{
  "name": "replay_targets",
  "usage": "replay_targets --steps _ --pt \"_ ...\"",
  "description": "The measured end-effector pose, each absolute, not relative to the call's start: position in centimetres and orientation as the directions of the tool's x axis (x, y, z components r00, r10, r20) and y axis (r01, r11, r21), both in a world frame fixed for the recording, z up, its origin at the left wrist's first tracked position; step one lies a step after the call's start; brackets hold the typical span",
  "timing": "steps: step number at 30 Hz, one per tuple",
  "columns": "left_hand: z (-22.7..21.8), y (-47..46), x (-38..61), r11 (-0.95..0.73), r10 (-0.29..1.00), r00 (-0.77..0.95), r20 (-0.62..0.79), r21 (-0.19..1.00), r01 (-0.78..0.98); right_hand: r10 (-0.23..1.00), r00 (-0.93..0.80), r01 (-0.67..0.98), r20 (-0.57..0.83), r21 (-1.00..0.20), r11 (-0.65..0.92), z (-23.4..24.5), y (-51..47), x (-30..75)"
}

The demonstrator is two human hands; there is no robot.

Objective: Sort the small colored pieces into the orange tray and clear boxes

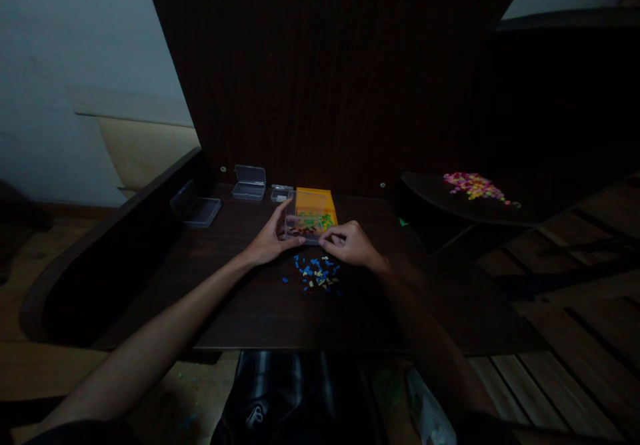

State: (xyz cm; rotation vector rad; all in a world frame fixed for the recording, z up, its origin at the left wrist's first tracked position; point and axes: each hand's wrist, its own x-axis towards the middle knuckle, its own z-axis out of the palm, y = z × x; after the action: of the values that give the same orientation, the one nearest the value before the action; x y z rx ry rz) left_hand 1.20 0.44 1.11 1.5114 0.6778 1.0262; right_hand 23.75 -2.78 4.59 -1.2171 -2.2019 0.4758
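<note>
A small clear plastic box (303, 222) with dark and green bits inside rests on the dark table (250, 298), in front of an orange tray (315, 200). My left hand (270, 240) grips the box's left side, thumb and fingers around it. My right hand (350, 244) is curled at the box's right front corner, fingers pinched together on its edge. Just below both hands lies a loose scatter of small blue, yellow and red beads (316, 274).
Open clear boxes stand at the back: one (250, 182) by the dark upright board, a tiny one (281, 193) beside it, another (197, 209) at the left rail. A pile of pink and yellow beads (473, 186) lies on a side surface at right.
</note>
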Motion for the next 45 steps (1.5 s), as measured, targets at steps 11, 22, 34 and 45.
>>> replay_targets --steps 11,22,34,45 --pt "1.1 0.84 0.99 -0.198 0.878 0.414 0.24 0.97 -0.142 0.769 -0.635 0.691 -0.068 -0.496 0.527 4.38 -2.71 23.43" --pt "1.38 0.61 1.07 -0.194 0.877 0.422 0.229 0.973 -0.125 0.766 -0.634 0.72 -0.104 -0.441 0.536 4.13 -2.59 23.33" --pt "1.42 0.52 1.11 -0.193 0.874 0.424 0.235 0.971 -0.14 0.781 -0.608 0.752 -0.142 -0.42 0.509 4.45 -2.66 23.12" --pt "1.56 0.44 1.11 -0.193 0.874 0.427 0.233 0.972 -0.136 0.77 -0.628 0.721 -0.114 -0.456 0.521 4.17 -2.63 22.98"
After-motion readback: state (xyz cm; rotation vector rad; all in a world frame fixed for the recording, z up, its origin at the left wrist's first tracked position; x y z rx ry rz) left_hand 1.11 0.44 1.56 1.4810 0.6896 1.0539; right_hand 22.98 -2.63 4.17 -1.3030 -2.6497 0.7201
